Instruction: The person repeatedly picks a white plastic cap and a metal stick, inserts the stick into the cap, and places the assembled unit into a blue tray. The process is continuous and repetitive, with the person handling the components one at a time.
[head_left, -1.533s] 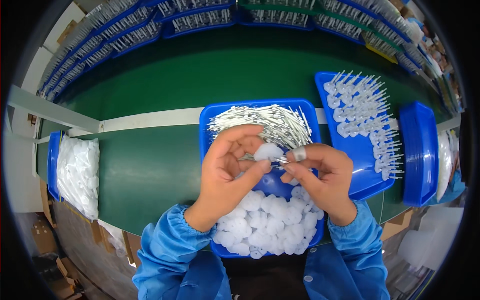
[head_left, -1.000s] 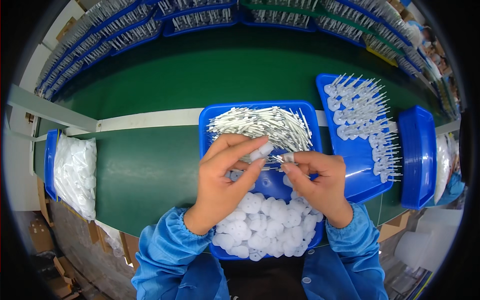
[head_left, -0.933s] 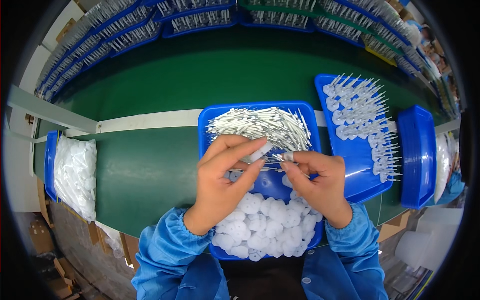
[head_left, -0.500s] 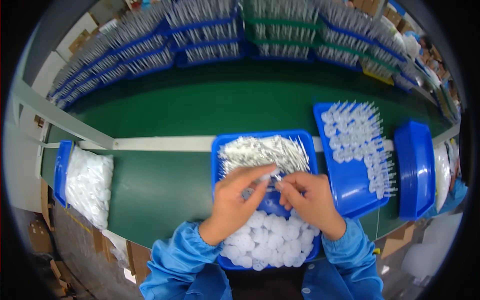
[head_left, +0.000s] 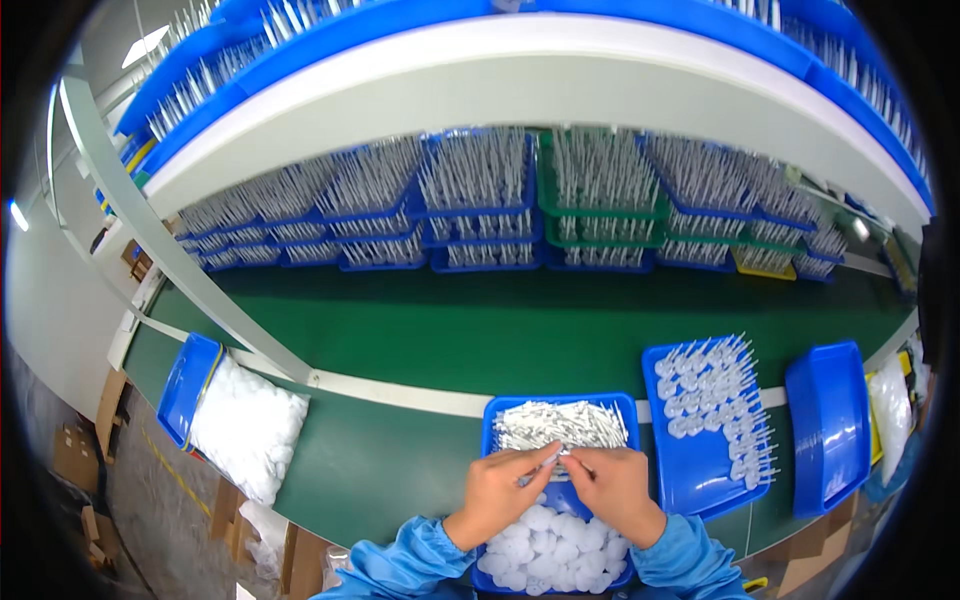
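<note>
My left hand [head_left: 503, 492] and my right hand [head_left: 617, 492] meet fingertip to fingertip above a blue tray. Both are closed in a pinch around a small white-and-silver piece [head_left: 563, 453], mostly hidden by the fingers, so its exact kind does not show. Beyond the fingers, the tray [head_left: 488, 440] holds a heap of thin white and metallic sticks [head_left: 555, 420]. Its near part carries a pile of round, translucent white plastic discs [head_left: 555, 550]. Just right of my right hand, a second blue tray [head_left: 690, 490] bears rows of discs fitted with sticks [head_left: 705, 395].
Stacked blue trays [head_left: 828, 430] stand at the far right. A clear bag of white pieces [head_left: 248, 425] leans from a blue bin [head_left: 188, 385] on the left. Trays of upright sticks [head_left: 475, 190] line the back, beneath a pale shelf beam [head_left: 540, 85]. A grey post [head_left: 190, 250] rises at left.
The view has tilted upward, so the upper shelf now shows and the table sits lower. My hands have drawn closer together, fingertips touching around the small piece.
</note>
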